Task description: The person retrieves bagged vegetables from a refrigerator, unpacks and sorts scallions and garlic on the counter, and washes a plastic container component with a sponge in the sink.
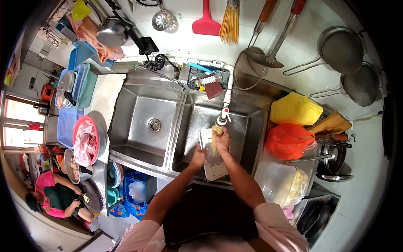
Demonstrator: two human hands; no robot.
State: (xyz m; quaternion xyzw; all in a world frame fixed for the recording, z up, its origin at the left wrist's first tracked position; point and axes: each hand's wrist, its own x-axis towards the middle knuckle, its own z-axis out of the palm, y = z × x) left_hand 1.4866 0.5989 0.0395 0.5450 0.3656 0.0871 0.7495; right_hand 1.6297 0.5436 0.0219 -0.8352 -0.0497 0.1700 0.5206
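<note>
My left hand [199, 158] grips the left edge of a flat, whitish rectangular tray-like piece [216, 171], tilted over the right sink basin [193, 126]. My right hand [222, 140] is closed on a crumpled yellowish cloth-like wad [215, 148] that lies against the upper part of that piece. Just above my right hand is the white tap [225, 111] with a red-marked handle. Whether water is running I cannot make out.
The left basin [142, 117] adjoins. A yellow jug [296, 108], red plastic bag [289, 142] and clear tub [273, 178] stand right. Left is a red-rimmed basin of meat [86, 140]. Strainers [340, 50] hang on the wall. Another person [58, 195] cuts food at lower left.
</note>
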